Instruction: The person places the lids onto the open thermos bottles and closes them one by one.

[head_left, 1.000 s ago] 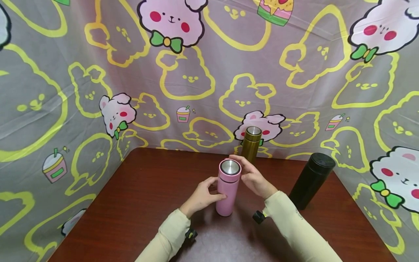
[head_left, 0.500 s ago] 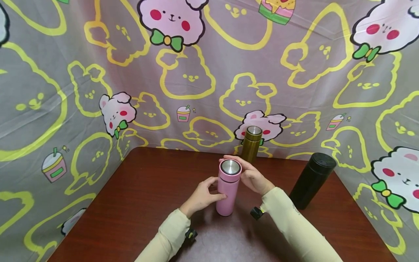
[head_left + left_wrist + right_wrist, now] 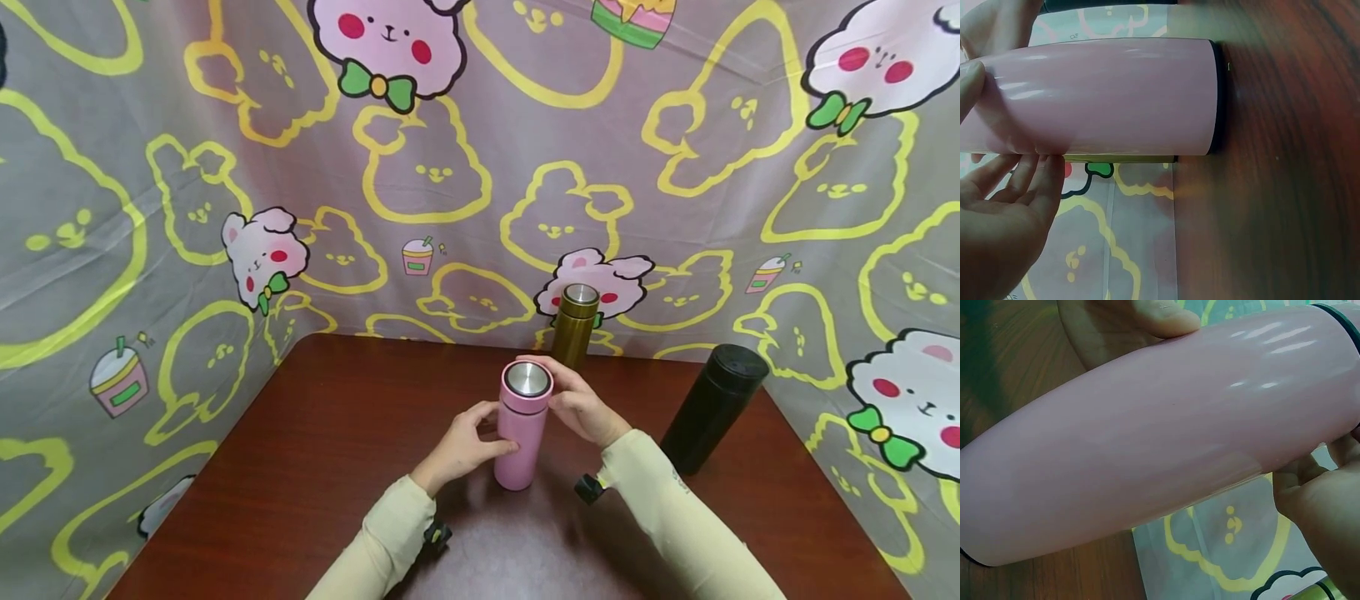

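A pink vacuum flask (image 3: 521, 433) with a steel-topped lid (image 3: 527, 379) stands upright on the table in front of me. My left hand (image 3: 461, 450) grips its body from the left, thumb across the near side; the left wrist view shows the fingers (image 3: 1041, 181) against the flask wall (image 3: 1129, 94). From the right, my right hand (image 3: 585, 408) holds the lid, its fingers reaching behind it and the thumb at the side. Most of those right fingertips are hidden by the lid. In the right wrist view the right hand (image 3: 1329, 500) curls at the lid end.
Behind the right hand, a gold flask (image 3: 575, 333) stands near the table's back edge. A black flask (image 3: 712, 408) stands to the right, beside the right forearm. Patterned cloth (image 3: 435, 183) hangs around the brown table (image 3: 315, 433) at the back and both sides.
My right hand has shifted slightly left and closed in around the lid, its thumb now nearer the side. My left hand and the pink flask stay in place; the head view has tilted slightly.
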{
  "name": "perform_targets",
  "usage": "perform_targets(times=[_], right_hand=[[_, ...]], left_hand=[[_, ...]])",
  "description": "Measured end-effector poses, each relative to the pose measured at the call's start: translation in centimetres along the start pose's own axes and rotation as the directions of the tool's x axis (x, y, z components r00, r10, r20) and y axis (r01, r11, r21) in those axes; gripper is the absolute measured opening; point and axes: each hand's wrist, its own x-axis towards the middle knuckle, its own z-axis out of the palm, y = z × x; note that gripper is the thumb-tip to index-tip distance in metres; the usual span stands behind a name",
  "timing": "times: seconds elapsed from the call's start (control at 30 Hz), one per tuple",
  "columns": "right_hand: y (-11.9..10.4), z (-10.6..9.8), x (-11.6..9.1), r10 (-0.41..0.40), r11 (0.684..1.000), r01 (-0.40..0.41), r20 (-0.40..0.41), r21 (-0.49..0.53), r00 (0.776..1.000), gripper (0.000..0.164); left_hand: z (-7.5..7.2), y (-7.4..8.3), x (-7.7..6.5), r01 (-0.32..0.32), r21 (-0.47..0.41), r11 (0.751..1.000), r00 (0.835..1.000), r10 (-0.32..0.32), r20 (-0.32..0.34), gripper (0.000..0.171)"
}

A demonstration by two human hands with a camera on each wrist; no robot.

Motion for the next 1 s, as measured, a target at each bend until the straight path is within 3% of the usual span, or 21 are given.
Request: perform_targets(times=[0.2, 0.43, 0.67, 1.0], right_hand=[[-0.3, 0.3, -0.3, -0.001, 1.0, 0.001, -0.023, -0.019, 1.0, 0.055], [-0.6, 0.9, -0.7, 0.043, 0.996, -0.052, -0.118, -0.07, 0.992, 0.056], [-0.6, 0.9, -0.9, 0.062, 0.987, -0.09, -0.208, -0.131, 0.976, 0.058], [-0.1, 1.1, -1.4, 0.037, 0.986, -0.081, -0.281, -0.145, 0.959, 0.058]], left_hand=[[-0.1, 0.3, 0.0, 0.011, 0.021, 1.0, 1.0, -0.011, 0.005, 0.049], [0.0, 0.2, 0.0, 0.013, 0.018, 1.0, 1.0, -0.013, 0.003, 0.049], [0.5, -3.1, 0.8, -0.02, 0.004, 1.0, 0.999, 0.02, -0.028, 0.053], [0.0, -0.1, 0.1, -0.002, -0.006, 1.0, 1.0, 0.002, -0.002, 0.049]])
